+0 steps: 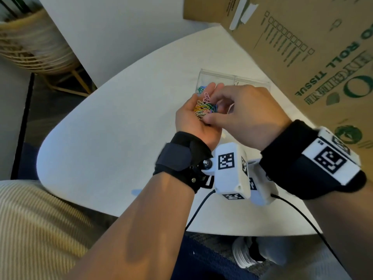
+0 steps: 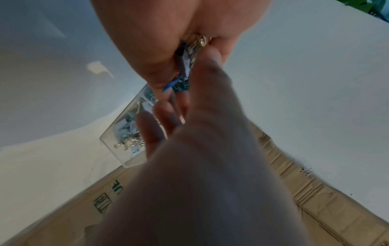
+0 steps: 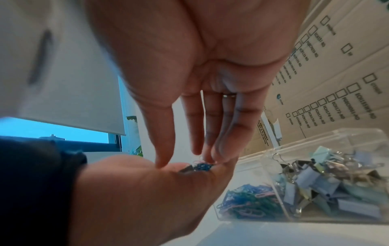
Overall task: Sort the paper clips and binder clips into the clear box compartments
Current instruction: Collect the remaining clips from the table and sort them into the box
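Observation:
My left hand (image 1: 201, 93) is palm up above the white table (image 1: 121, 128), carrying a heap of coloured paper clips (image 1: 203, 108) in its cupped palm. My right hand (image 1: 213, 109) reaches into that heap from the right. Its thumb (image 3: 162, 159) and straight fingertips (image 3: 212, 154) touch the heap of clips (image 3: 201, 166) from either side. Just behind the hands stands the clear box (image 1: 232, 79). One compartment holds paper clips (image 3: 248, 203), the other binder clips (image 3: 328, 179).
A large cardboard box (image 1: 302, 47) stands against the table's far right side, right behind the clear box. One loose binder clip (image 2: 307, 170) lies on the table near the cardboard. A wicker basket (image 1: 30, 43) sits on the floor, far left.

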`<state>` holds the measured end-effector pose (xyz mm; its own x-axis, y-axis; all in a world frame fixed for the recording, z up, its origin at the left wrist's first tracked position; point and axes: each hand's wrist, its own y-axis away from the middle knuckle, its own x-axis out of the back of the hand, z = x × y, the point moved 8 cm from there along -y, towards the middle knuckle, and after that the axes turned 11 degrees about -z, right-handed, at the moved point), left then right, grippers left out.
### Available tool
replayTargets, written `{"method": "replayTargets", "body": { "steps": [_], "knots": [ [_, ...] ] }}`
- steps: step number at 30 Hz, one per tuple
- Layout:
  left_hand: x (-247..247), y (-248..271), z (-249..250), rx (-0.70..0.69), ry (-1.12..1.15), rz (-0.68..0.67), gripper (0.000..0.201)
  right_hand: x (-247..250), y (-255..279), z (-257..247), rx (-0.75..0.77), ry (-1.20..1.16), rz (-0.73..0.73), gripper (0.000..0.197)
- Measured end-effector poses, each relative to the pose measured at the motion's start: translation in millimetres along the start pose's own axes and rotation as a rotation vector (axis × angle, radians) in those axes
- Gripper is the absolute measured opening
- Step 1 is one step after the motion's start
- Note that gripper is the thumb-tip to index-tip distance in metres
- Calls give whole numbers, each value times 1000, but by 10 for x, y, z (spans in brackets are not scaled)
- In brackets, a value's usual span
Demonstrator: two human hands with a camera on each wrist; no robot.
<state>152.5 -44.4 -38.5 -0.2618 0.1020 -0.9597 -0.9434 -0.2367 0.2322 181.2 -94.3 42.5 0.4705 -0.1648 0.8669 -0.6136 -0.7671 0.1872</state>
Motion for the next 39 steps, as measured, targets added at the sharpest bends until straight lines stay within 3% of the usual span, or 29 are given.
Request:
{"method": "replayTargets", "body": {
  "steps": [3, 11, 19, 21, 24, 29, 34, 39],
  "knots": [
    [-39, -15, 32, -3, -24, 1, 44, -45, 9, -31, 25, 60, -67, 25],
    [-32, -32, -40, 24, 1, -19, 44, -67, 61, 17, 9, 35, 32, 16],
    [-80, -103, -78, 40, 87, -64, 43, 17, 125, 137, 37, -166, 159, 12],
    [-87, -104, -108, 51, 91, -72, 42, 27, 135, 173, 53, -289, 200, 13],
    [-54, -105, -99, 38, 71, -48, 42, 124, 126, 310, 66, -657, 299, 15],
    [37, -89, -36, 23, 79, -36, 46, 337, 122, 757, -108, -980, 402, 21],
    [96, -63, -39, 13, 61, -27, 47, 325, 71, 1031, -268, -937, 383, 20],
    [102, -55, -62, 20, 21, -43, 49, 335, -16, 931, -282, -452, 218, 26]
  ]
}}
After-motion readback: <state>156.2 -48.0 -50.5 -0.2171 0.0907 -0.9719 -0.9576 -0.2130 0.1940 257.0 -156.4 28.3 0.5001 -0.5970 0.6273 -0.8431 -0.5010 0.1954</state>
